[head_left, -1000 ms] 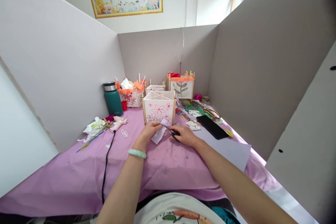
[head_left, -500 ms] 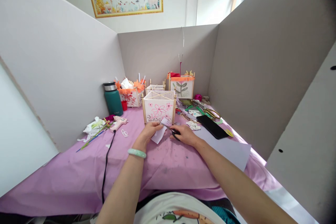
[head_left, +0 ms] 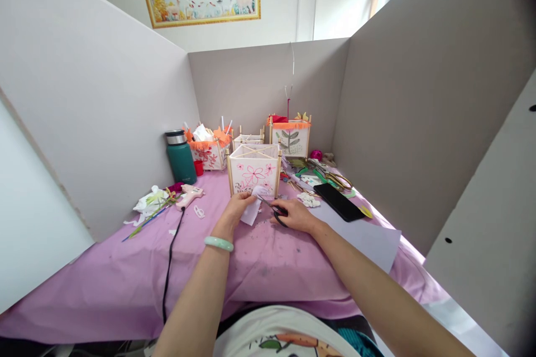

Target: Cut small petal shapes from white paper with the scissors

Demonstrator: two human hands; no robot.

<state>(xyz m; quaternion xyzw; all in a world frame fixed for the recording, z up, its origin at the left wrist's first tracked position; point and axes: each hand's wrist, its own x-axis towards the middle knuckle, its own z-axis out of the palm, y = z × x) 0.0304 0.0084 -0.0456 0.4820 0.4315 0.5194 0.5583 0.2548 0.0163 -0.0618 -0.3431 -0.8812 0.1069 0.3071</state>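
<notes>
A small scrap of paper [head_left: 251,213] is pinched by its upper part between the thumb and curled fingers of the left hand [head_left: 235,207]. It is held near the middle of the table [head_left: 125,284], just in front of a lantern [head_left: 253,170] painted with pink flowers. The scrap is lifted off the purple cloth and slanted towards the right, a hold that seems meant to offer its free edge to the blades.

The scissors [head_left: 274,209] are gripped in the right hand [head_left: 295,216], with the fingers closed round the dark handles. The blades are pointed left and meet the top of the scrap, though how far they are parted cannot be told. Both wrists are kept low over the cloth, probably for steadiness.

Towards the left edge a glue gun [head_left: 189,195] is laid on its side, and its black cord [head_left: 170,262] is trailed to the near edge, clear of the hands. A green flask [head_left: 181,157] is stood behind it, against the partition. Towards the right edge a phone [head_left: 338,201] is laid flat beside a lilac sheet [head_left: 364,237].
</notes>
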